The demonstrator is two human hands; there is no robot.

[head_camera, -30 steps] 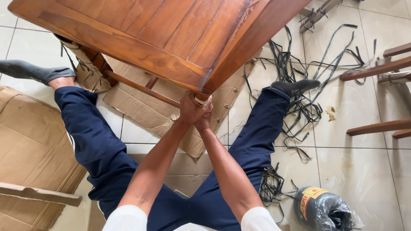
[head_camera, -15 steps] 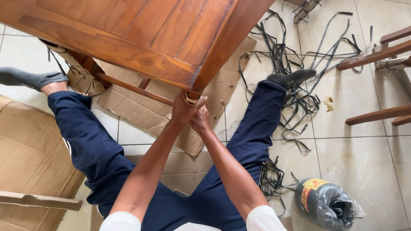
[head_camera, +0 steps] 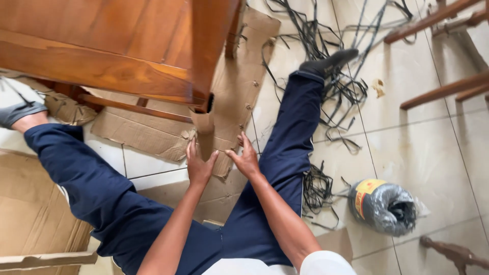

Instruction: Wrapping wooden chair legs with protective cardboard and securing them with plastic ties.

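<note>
A pale tiled floor [head_camera: 423, 153] fills the view, strewn with flattened cardboard and loose strapping, and a person sits on it with legs in dark blue trousers spread toward ten and one o'clock.

At eight o'clock a large cardboard sheet [head_camera: 30, 214] lies flat on the tiles. From ten to twelve o'clock hangs a brown wooden chair [head_camera: 102, 46], tipped with its seat frame toward the camera; one leg [head_camera: 211, 51] comes down to end near the middle, just above the hands. Under it lies a torn cardboard piece [head_camera: 147, 135], reaching to twelve o'clock.

Just below centre, the left hand [head_camera: 198, 165] is raised with its fingers a little spread and pointing up, holding nothing; its fingertips lie close under the end of the chair leg, whether touching the cardboard behind cannot be told. Just beside it, toward three o'clock, the right hand [head_camera: 247, 160] is likewise loose, fingers spread, gripping nothing. The two hands are near each other but apart.

From twelve to two o'clock a tangle of black straps [head_camera: 331, 76] sprawls around the right foot, and a smaller bundle [head_camera: 318, 188] lies beside the right thigh. At four o'clock sits a roll of dark strapping in clear plastic [head_camera: 384, 206]. Wooden chair rails [head_camera: 443, 91] cross at two o'clock, and another dark wooden piece [head_camera: 453, 252] shows at five o'clock.
</note>
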